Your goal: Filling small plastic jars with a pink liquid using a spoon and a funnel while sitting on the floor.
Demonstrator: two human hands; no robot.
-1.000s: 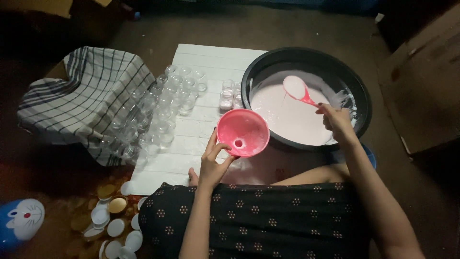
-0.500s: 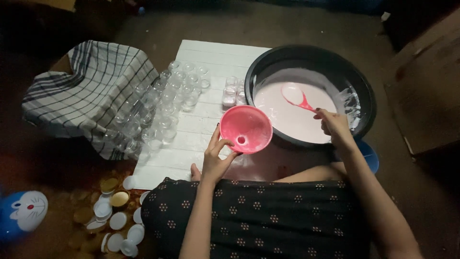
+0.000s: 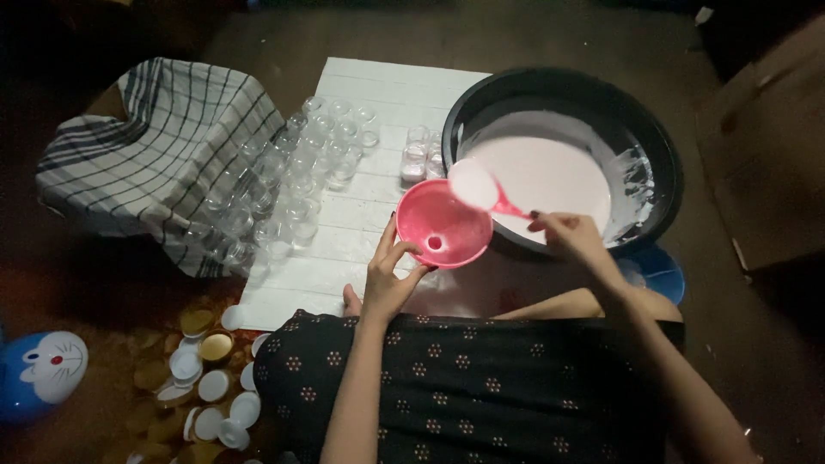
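My left hand (image 3: pixel 388 277) grips the near rim of a pink funnel (image 3: pixel 436 227) held above the white board (image 3: pixel 365 129); whatever sits under the funnel's spout is hidden. My right hand (image 3: pixel 569 238) holds the handle of a pink ladle (image 3: pixel 478 187), full of pale pink liquid, with its bowl over the funnel's far rim. A black basin (image 3: pixel 657 163) of the same pink liquid (image 3: pixel 550 176) stands just right of the funnel.
Several empty clear jars (image 3: pixel 296 185) crowd the board's left side, and two filled ones (image 3: pixel 416 161) stand by the basin. A checked cloth (image 3: pixel 163 146) covers a box at left. Gold and white lids (image 3: pixel 206 387) lie at lower left by a blue cartoon toy (image 3: pixel 43 369).
My right hand lifted the ladle out of the basin and carried it left, from the liquid's surface to above the funnel. My left hand kept the funnel where it was.
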